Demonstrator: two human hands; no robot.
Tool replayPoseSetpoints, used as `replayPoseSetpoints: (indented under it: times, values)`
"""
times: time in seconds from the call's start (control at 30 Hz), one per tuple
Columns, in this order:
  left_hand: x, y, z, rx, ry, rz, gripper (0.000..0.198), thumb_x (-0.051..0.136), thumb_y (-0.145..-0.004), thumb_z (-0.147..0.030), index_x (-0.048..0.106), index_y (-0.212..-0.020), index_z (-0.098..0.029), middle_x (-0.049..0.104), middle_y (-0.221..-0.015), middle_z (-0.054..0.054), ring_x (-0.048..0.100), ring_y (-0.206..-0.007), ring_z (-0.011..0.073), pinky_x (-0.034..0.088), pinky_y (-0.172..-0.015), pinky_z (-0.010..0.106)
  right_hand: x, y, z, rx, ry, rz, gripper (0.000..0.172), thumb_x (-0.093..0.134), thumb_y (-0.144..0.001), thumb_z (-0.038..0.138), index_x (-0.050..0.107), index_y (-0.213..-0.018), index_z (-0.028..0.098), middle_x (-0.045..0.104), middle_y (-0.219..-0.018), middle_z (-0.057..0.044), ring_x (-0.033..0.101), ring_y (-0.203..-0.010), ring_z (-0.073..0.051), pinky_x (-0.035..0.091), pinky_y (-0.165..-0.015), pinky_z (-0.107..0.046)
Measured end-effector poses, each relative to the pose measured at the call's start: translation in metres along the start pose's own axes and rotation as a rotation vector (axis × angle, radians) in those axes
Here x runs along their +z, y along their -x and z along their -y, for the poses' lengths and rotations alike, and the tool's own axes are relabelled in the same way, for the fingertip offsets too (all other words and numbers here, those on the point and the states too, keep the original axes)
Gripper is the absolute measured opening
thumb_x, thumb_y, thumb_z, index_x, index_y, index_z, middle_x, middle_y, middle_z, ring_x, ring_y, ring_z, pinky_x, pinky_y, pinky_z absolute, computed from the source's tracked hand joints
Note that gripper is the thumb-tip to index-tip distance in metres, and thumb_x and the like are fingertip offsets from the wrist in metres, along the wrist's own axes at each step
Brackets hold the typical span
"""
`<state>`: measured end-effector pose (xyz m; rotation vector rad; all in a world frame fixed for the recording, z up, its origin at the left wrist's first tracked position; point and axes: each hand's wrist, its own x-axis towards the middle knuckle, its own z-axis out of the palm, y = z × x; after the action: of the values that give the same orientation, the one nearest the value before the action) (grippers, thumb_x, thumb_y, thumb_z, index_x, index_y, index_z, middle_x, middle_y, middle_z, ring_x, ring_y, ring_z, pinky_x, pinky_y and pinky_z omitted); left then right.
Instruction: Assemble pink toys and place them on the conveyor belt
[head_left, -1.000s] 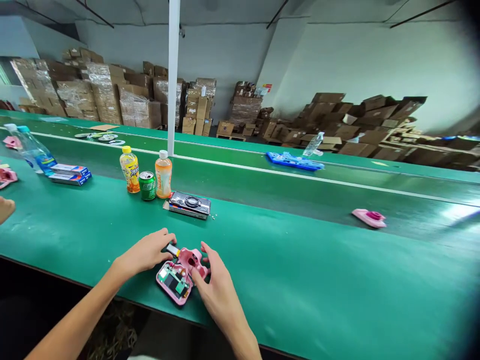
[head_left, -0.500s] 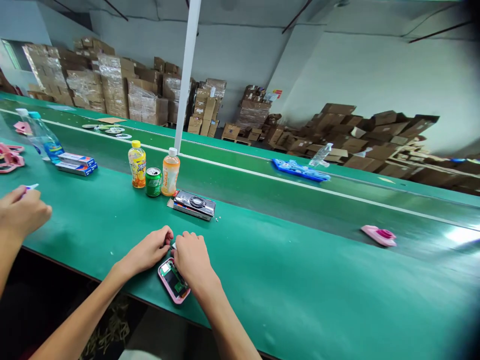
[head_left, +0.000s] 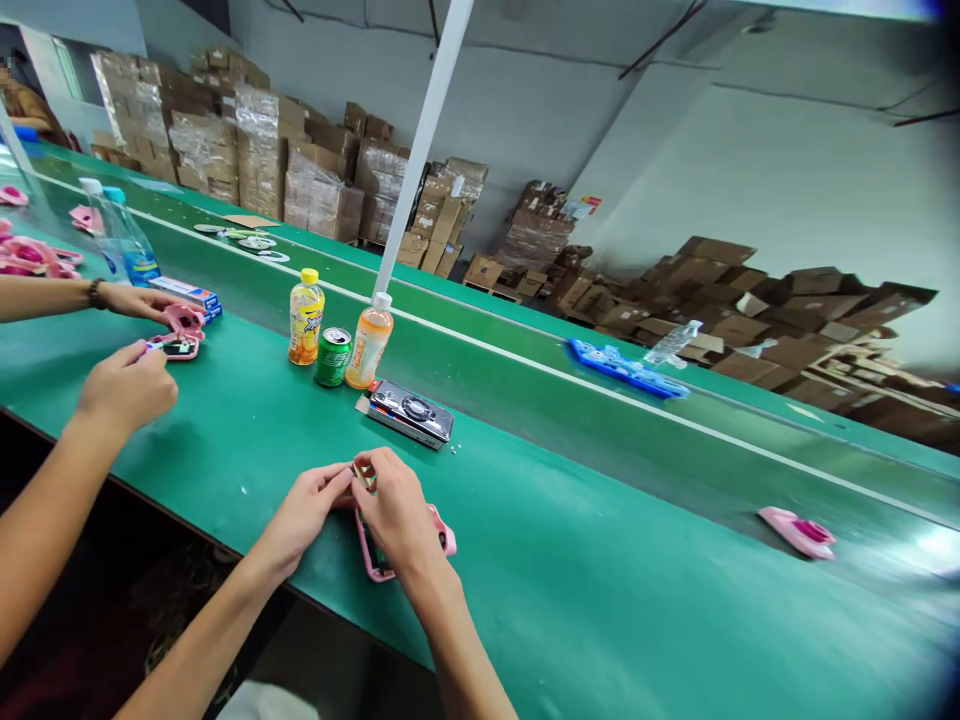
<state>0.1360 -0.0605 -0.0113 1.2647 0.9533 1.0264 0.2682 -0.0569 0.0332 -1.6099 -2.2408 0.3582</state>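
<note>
Fingers (head_left: pixel 390 478) of both hands curled in, pinching a small green-and-red component (head_left: pixel 365 476) between them, just above a pink plastic toy-camera shell (head_left: pixel 442 541) lying on the green workbench (head_left: pixel 570 600), under right hand (head_left: pixel 401 515), left hand (head_left: pixel 304 515) beside it.

Past my right hand (head_left: pixel 397 510), the green desk (head_left: pixel 600 570) leaves me room to pass; straight ahead, the flat boxed device (head_left: pixel 407 413), green can (head_left: pixel 334 357) and orange bottle (head_left: pixel 369 340) block my reach.

The room is evenly bright, with white glare on the green belt (head_left: pixel 934 545) at right, faint shadows under the left hand (head_left: pixel 304 520) and right hand (head_left: pixel 401 510), and the wall (head_left: pixel 787 180) bending and darkening toward the picture's edge.
</note>
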Motion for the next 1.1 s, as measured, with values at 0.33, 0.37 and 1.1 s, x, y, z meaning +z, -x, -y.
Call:
replayPoseSetpoints:
  times: [0.33, 0.37, 1.1]
  values:
    - [-0.001, 0.008, 0.014, -0.060, 0.319, -0.062, 0.058, 0.074, -0.083, -0.056, 0.074, -0.123, -0.013, 0.078, -0.112, 0.011, 0.069, -0.092, 0.0218, 0.053, -0.086, 0.030, -0.003, -0.006, -0.025, -0.182, -0.207, -0.066, 0.013, 0.063, -0.093, 0.006, 0.067, -0.089, 0.018, 0.069, -0.089, -0.003, 0.065, -0.083, -0.016, 0.049, -0.079, -0.027]
    - [-0.001, 0.008, 0.014, -0.044, 0.300, -0.059, 0.059, 0.075, -0.083, -0.056, 0.074, -0.123, -0.014, 0.078, -0.113, 0.010, 0.069, -0.095, 0.0226, 0.053, -0.087, 0.030, -0.003, -0.008, -0.025, -0.193, -0.193, -0.048, 0.013, 0.063, -0.093, 0.006, 0.066, -0.088, 0.018, 0.069, -0.088, -0.003, 0.064, -0.082, -0.016, 0.048, -0.077, -0.027]
    - [-0.004, 0.015, -0.007, -0.314, 0.486, 0.012, 0.054, 0.090, -0.070, -0.047, 0.079, -0.112, -0.015, 0.079, -0.102, 0.009, 0.070, -0.091, 0.0193, 0.056, -0.081, 0.026, -0.001, 0.060, -0.002, -0.466, 0.312, -0.132, 0.021, 0.038, -0.107, 0.013, 0.057, -0.099, 0.015, 0.066, -0.099, -0.011, 0.059, -0.090, -0.022, 0.049, -0.081, -0.035]
